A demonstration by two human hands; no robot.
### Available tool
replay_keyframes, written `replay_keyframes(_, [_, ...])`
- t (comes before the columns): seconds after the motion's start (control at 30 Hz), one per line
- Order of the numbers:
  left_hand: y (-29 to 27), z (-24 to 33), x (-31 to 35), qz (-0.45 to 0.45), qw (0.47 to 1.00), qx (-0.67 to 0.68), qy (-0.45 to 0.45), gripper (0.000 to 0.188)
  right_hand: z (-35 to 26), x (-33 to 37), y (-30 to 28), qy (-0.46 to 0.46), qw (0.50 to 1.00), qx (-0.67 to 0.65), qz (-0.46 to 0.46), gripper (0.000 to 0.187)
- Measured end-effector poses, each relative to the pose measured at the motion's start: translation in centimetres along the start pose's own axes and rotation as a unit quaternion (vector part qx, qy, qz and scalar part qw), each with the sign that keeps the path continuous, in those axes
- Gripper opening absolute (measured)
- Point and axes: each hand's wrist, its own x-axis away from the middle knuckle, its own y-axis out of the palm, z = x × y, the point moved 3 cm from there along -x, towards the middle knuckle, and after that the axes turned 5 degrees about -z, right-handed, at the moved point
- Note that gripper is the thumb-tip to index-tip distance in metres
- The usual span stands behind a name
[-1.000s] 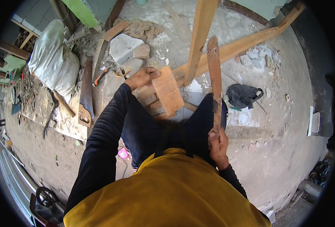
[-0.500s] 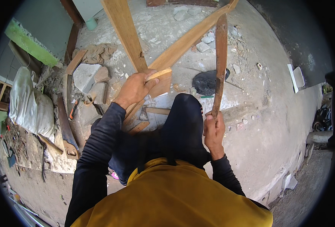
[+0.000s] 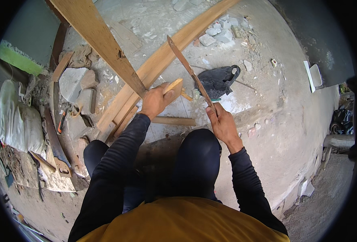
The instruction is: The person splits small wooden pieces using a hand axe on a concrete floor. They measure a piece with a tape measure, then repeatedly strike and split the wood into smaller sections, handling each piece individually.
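Note:
My left hand (image 3: 155, 101) is closed around a short piece of wooden board (image 3: 174, 86), gripping its left side with the thumb on its face. Just behind that hand, the lower end of a wooden beam (image 3: 106, 44) slants down to the long planks (image 3: 166, 54) lying diagonally on the floor. My right hand (image 3: 223, 124) is wrapped round the near end of a long, narrow, rust-brown machete (image 3: 190, 69). Its blade tilts up and to the left, clear of the board, with the tip over the planks. My fingers hide the handle.
A black plastic bag (image 3: 216, 79) lies beyond the machete. Broken concrete chunks (image 3: 73, 82) and a handsaw (image 3: 56, 145) lie at the left, near a white sack (image 3: 19, 115). Past my knees is a wooden handle (image 3: 174, 121). Rubble (image 3: 222, 32) lies farther off.
The machete has swung from nearly upright to a leftward tilt, and my right hand has risen slightly. My left hand, still on the board, sits lower in view. The view has shifted.

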Motion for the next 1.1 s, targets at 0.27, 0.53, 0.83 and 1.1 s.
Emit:
replay_keyframes(0.27, [-2.1, 0.8, 2.1, 0.058, 0.998, -0.007, 0.022, 0.042, -2.5, -0.3, -4.2, 0.01, 0.984, -0.178, -0.023, 0.036])
replay_keyframes(0.53, [-1.9, 1.2, 2.7, 0.093, 0.995, 0.024, -0.023, 0.037, -2.5, -0.3, -3.0, 0.006, 0.977, -0.208, -0.04, 0.03])
replay_keyframes(0.83, [3.0, 1.1, 3.9, 0.104, 0.988, -0.02, -0.114, 0.025, 0.7, 0.4, -2.6, 0.056, 0.971, -0.175, -0.155, 0.034])
replay_keyframes(1.1, [3.7, 2.5, 1.8, 0.119, 0.984, -0.045, -0.122, 0.028, 1.4, 0.0, -3.9, -0.008, 0.975, -0.18, -0.13, 0.033])
